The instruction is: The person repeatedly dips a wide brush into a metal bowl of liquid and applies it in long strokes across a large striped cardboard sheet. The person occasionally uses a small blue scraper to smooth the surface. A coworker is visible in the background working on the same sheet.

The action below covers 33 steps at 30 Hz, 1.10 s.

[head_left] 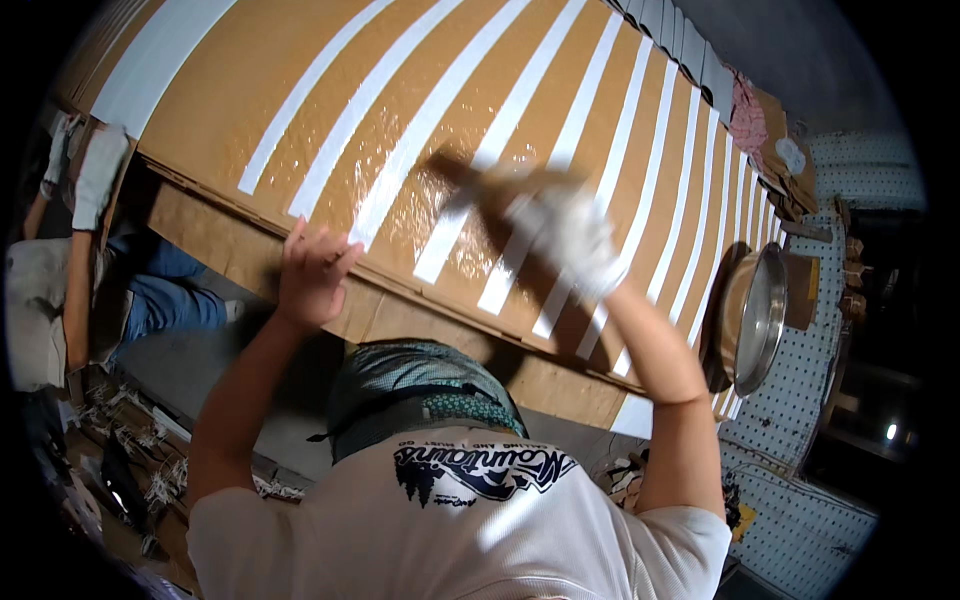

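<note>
A slanted work surface is covered with brown cardboard-like sheets (215, 100) bearing a row of white strips (405, 155). Wet, shiny liquid glistens between the strips at the middle left. My right hand (575, 240), in a white glove, is closed round a brush (455, 172), blurred by motion, above the wet area. The exact shape of its bristles cannot be made out. My bare left hand (315, 270) lies at the near edge of the sheets, fingers stretched out by the lower ends of two strips, holding nothing.
A round metal basin (760, 320) sits at the right end of the surface. Far left, a co-worker's white-gloved hand (100, 170) is at the sheets' edge. Crumpled pink cloth (747, 120) lies at the far right, near a perforated wall (790, 480). Scraps (150, 480) litter the lower left.
</note>
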### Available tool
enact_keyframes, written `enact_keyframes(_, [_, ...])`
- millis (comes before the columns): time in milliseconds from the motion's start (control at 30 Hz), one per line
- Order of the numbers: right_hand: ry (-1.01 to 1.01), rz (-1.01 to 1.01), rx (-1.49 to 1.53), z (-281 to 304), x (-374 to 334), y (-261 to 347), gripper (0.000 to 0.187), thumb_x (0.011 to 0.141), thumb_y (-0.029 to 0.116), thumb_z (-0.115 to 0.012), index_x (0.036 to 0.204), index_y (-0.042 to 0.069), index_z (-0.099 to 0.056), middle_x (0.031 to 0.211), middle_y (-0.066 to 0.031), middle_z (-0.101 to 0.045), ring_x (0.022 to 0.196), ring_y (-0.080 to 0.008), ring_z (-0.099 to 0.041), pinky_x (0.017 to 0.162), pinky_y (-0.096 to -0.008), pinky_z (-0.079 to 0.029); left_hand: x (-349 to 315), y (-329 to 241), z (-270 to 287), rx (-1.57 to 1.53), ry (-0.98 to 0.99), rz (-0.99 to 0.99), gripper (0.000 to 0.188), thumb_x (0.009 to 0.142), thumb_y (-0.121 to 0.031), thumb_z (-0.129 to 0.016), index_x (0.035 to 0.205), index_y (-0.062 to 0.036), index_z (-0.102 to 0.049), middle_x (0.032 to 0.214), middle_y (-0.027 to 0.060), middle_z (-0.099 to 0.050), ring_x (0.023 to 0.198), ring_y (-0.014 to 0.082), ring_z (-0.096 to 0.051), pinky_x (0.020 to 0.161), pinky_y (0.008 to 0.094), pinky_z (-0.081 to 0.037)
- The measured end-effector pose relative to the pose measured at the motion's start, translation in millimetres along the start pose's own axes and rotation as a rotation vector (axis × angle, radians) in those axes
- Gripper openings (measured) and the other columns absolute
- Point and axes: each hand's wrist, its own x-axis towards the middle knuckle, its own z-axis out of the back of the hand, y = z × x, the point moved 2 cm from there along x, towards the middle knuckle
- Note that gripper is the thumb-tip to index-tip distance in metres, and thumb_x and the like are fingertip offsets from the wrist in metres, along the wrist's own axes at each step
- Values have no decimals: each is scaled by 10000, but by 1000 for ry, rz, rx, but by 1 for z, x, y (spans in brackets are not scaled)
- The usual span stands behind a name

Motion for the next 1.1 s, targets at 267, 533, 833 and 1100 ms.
enact_keyframes(267, [-55, -22, -198, -13, -84, 11, 574, 832, 46, -586, 1380, 211, -554, 1077, -87, -701, 784, -243, -697, 603, -355, -557, 11, -36, -1, 47, 0, 138, 580, 689, -40, -590, 1270, -35, -589, 1245, 214, -540, 1258, 457, -467, 1136, 621, -290])
enact_keyframes(533, [-33, -311, -359, 38, -90, -70, 253, 876, 316, -679, 877, 67, -720, 751, -135, -678, 706, -320, -665, 663, -399, -546, 30, -90, 1, 108, 100, 459, 601, 887, -360, -675, 1260, 86, -520, 1347, 329, -458, 1322, 509, -393, 1093, 521, -353])
enact_keyframes(833, [42, 64, 7, 8, -178, 7, 454, 815, 113, -697, 1260, 194, -653, 1079, -92, -717, 855, -254, -713, 693, -354, -580, 64, -126, -4, 266, 446, 728, 1160, 745, -799, -616, 1254, 227, -433, 1454, 398, -315, 1408, 500, -288, 1082, 545, -377])
enact_keyframes(1100, [-422, -353, -331, 52, -211, -107, 204, 882, 246, -663, 1029, 113, -709, 855, -140, -700, 772, -321, -682, 652, -401, -549, 76, -131, -16, 254, 541, 786, 1304, 679, -838, -639, 1414, 190, -318, 1542, 387, -190, 1488, 480, -116, 1110, 657, -276])
